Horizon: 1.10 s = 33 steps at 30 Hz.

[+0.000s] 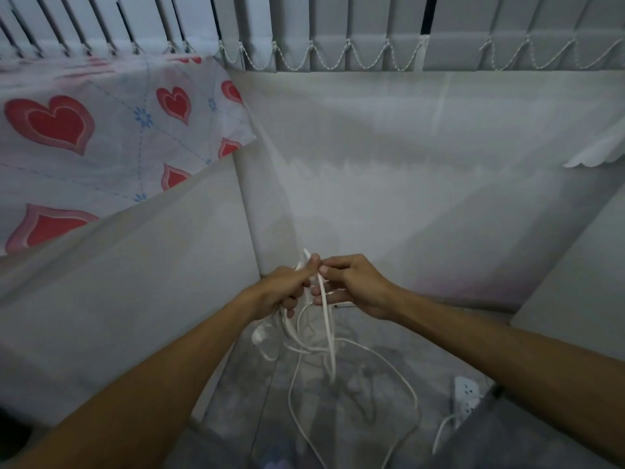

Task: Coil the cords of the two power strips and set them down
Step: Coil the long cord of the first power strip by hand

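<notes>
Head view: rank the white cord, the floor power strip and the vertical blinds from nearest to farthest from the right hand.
1. white cord, pinched in the right hand.
2. power strip, on the floor, lower right.
3. vertical blinds, along the top.

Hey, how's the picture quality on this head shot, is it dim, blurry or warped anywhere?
Head view: dim, flat light with a grey cast and no glare. Wide-angle distortion fans the blinds outward at top left. The left hand and right hand on the cord are fairly sharp. The power strip at lower right looks soft. The bottom left corner is darkest.
</notes>
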### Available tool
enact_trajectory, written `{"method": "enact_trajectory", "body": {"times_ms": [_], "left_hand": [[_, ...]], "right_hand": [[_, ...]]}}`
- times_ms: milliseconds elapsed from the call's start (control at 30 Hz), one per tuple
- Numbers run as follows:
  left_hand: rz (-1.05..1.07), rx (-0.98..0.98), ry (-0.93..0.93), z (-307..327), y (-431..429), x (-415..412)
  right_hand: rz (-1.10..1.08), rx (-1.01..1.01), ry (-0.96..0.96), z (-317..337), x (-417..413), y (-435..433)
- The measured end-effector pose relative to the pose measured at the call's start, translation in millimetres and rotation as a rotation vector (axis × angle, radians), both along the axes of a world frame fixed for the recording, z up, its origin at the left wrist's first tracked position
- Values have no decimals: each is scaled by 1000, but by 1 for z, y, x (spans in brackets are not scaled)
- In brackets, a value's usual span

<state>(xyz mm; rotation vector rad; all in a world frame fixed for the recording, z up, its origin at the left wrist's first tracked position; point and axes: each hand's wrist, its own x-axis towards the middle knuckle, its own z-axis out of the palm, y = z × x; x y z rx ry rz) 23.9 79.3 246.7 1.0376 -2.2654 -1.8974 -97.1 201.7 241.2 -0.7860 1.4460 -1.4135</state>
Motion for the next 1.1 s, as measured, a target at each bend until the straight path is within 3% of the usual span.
{"method": "enact_trajectory", "body": {"times_ms": [133,267,333,600,700,767,867,933,1100], "left_hand": [[-53,184,21,11,2,2],[-114,189,-37,10,4,1],[-95,204,-31,10,3,-1],[10,58,-16,12,11,-4],[76,-37,-31,8,15,-5],[118,-53,-23,5,17,-7],[168,-48,7,3,18,-8],[158,-69,39,2,21,-7],[61,-85,102,3,25,-2]], "right_hand": [[135,-25,193,-3,3,4],[-64,-81,741,-8,-2,0],[-60,-114,886,-9,-4,-1],[-24,-124,973,-15,-6,-1],[-167,-60,813,-22,1,-1],[-233,79,496,-21,10,-2],[-140,238,-50,-13,16,-3],[-114,272,-289,-7,15,-5],[-90,269,-417,-9,13,-8]]}}
